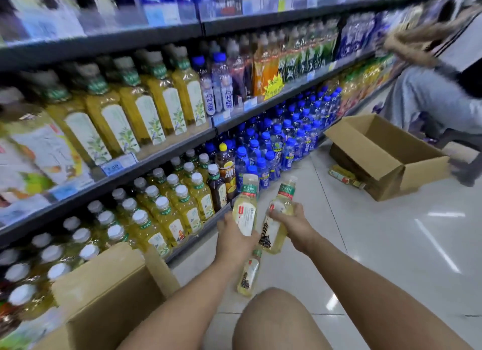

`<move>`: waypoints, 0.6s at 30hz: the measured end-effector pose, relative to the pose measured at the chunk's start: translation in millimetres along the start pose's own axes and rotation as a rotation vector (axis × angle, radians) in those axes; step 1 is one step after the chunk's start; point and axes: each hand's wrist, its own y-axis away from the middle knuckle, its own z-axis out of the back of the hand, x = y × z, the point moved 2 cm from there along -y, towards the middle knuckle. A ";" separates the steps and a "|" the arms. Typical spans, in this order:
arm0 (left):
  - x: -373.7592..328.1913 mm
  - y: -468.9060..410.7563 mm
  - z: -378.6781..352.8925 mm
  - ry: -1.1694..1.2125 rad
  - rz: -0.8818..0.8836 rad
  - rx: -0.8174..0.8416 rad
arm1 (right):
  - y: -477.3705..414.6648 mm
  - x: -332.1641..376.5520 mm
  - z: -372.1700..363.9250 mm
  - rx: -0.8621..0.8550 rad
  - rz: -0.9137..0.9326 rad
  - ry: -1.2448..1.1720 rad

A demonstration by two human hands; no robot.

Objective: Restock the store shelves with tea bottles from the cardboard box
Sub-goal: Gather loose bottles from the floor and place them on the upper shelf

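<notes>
My left hand [233, 236] grips a pale yellow tea bottle [245, 206] with a white cap and green neck band, just in front of the bottom shelf. My right hand [293, 223] holds a second tea bottle [277, 219], tilted, to the right of the first. A third tea bottle [249, 274] lies on the floor below both hands. The cardboard box [112, 292] stands open at my lower left, against the shelving. The bottom shelf [198, 235] carries rows of matching tea bottles [180, 206].
Blue-capped water bottles [284, 141] fill the bottom shelf farther along. Another open cardboard box [383, 154] sits on the white tiled floor ahead, with a person [438, 94] crouched beside it. My bare knee [273, 321] is at the bottom centre.
</notes>
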 end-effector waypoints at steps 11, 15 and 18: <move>-136.0 111.9 266.8 0.013 -0.325 -0.502 | 197.6 264.4 -151.3 0.371 0.577 0.237; -164.5 140.9 377.8 0.032 -0.395 -0.693 | 263.1 342.4 -222.0 0.471 0.820 0.332; -183.4 154.9 458.0 0.036 -0.445 -0.819 | 305.5 396.5 -271.2 0.558 0.976 0.370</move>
